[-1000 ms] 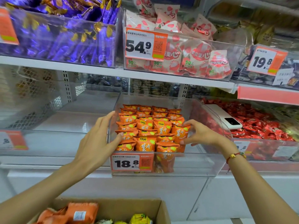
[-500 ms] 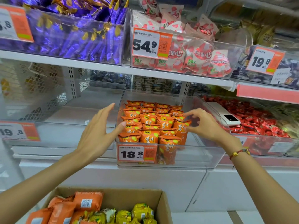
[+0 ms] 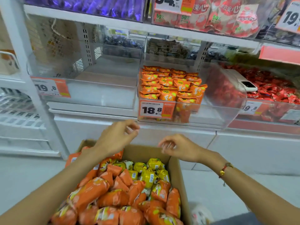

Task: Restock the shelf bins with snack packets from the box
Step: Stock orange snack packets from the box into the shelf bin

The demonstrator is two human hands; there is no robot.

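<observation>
I'm hovering my left hand (image 3: 117, 138) and right hand (image 3: 178, 147) — both empty, fingers loose — over the box (image 3: 176, 161), bin (image 3: 211, 117) at twelve o'clock half filled — plenty left.

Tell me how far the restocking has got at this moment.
Partly done. The 18.8 bin holds neat rows of orange packets on its left side, its right part bare. In hand: nothing; the left hand and right hand hover empty above the box. Left: the box is full of orange and yellow packets, and the neighbouring 19.8 bin looks empty.
</observation>
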